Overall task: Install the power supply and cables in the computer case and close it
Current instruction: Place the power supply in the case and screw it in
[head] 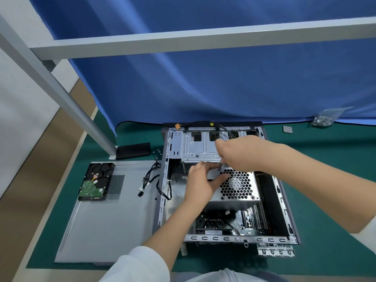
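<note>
Computer case (pixel 284 202) open, lying flat on green mat (pixel 335 180). PSU (pixel 240 186) sits inside case, fan grille up, above motherboard (pixel 249 219). L hand (pixel 201 184) grips PSU's left edge, thumb on grille. R hand (pixel 236 153) fingers curled at PSU's far edge; held item not discernible. Side panel (pixel 114 220) left of case, HDD (pixel 95 181) on it; loose cables (pixel 150 178) between.

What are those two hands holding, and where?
The left hand grips the power supply at its far-left top edge. The right hand seems to pinch something at its far edge; unclear what.
</note>
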